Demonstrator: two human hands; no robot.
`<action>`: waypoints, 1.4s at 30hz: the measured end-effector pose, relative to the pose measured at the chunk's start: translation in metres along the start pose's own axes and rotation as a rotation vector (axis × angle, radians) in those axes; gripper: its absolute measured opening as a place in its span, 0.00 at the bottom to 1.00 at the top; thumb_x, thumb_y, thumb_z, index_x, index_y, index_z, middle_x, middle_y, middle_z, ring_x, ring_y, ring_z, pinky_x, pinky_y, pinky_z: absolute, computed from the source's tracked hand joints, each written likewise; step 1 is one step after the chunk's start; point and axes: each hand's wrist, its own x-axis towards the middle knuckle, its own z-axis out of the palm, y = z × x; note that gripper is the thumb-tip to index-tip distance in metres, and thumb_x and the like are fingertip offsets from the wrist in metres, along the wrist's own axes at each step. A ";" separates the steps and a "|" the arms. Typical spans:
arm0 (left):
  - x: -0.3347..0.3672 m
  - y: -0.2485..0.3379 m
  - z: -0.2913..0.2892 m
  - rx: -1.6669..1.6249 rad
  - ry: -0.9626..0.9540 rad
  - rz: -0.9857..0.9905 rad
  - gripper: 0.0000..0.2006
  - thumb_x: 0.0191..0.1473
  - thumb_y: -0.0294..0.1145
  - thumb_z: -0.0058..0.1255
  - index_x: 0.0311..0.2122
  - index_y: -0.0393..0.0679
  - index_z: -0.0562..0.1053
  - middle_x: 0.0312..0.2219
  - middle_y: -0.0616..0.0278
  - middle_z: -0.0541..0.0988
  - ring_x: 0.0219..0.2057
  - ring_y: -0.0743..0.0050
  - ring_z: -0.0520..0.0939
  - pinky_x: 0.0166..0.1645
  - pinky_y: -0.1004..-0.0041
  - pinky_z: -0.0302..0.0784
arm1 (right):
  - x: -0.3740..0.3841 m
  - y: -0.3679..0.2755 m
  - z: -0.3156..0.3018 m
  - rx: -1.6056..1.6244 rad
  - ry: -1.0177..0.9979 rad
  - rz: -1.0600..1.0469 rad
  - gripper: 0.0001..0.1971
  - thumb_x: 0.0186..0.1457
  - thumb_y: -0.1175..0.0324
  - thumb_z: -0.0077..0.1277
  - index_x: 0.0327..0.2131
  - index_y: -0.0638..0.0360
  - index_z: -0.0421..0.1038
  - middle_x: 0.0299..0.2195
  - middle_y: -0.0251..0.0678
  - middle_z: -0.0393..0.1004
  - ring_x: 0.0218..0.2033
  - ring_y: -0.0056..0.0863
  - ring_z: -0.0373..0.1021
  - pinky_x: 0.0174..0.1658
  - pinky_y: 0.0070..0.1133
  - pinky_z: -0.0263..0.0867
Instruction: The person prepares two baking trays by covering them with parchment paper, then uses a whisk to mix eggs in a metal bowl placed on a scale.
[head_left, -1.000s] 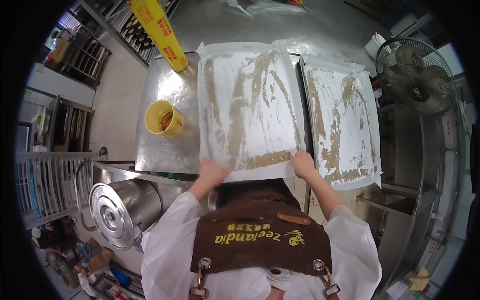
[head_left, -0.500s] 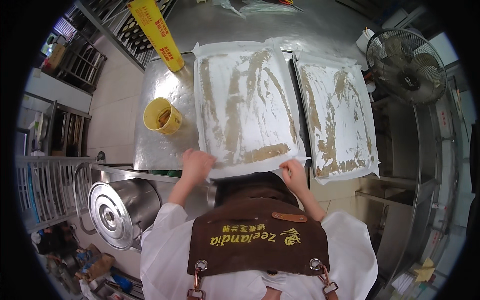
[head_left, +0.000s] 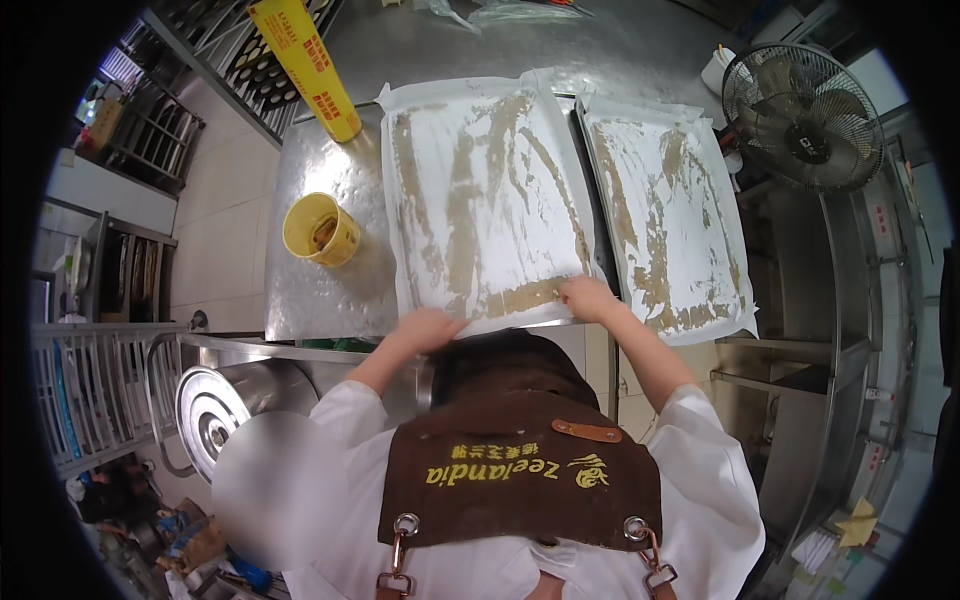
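Note:
A sheet of white baking paper (head_left: 480, 190) smeared with brown streaks lies on a tray on the steel table (head_left: 320, 290). Both my hands are at its near edge. My left hand (head_left: 425, 328) grips the near left corner, fingers curled over the paper. Near the right corner, my right hand (head_left: 590, 298) pinches the same edge. A second smeared paper sheet (head_left: 665, 220) lies on a tray just to the right, its near edge hanging past the table. My brown apron (head_left: 520, 470) fills the lower middle.
A yellow cup (head_left: 320, 230) stands on the table left of the sheet. A long yellow film-roll box (head_left: 305, 65) lies at the far left corner. A black fan (head_left: 800, 115) stands at the right. A steel pot with lid (head_left: 215, 420) and wire racks (head_left: 95, 390) sit low left.
Both hands stay on the sheet's near edge. My left hand has shifted a little right along it and my right hand has risen slightly. The view has tilted.

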 end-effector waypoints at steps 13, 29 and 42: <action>-0.027 -0.063 -0.003 -0.655 0.780 -0.072 0.12 0.60 0.36 0.43 0.39 0.38 0.73 0.31 0.56 0.79 0.33 0.64 0.79 0.39 0.71 0.73 | -0.070 -0.050 0.044 1.325 -0.070 0.287 0.16 0.56 0.55 0.52 0.37 0.58 0.72 0.27 0.29 0.74 0.23 0.16 0.68 0.26 0.17 0.64; 0.039 -0.140 0.008 -1.537 0.553 -0.237 0.18 0.63 0.42 0.36 0.48 0.41 0.69 0.40 0.61 0.77 0.37 0.71 0.78 0.42 0.71 0.75 | -0.009 -0.090 0.066 2.012 0.518 0.602 0.13 0.55 0.69 0.44 0.41 0.69 0.64 0.33 0.44 0.72 0.32 0.35 0.74 0.36 0.29 0.75; 0.037 0.001 -0.078 -2.059 0.379 0.346 0.26 0.59 0.51 0.37 0.50 0.40 0.69 0.44 0.56 0.76 0.42 0.62 0.78 0.50 0.66 0.74 | -0.081 -0.063 -0.063 2.284 0.615 0.105 0.10 0.50 0.72 0.50 0.36 0.65 0.67 0.33 0.36 0.71 0.37 0.28 0.71 0.40 0.28 0.73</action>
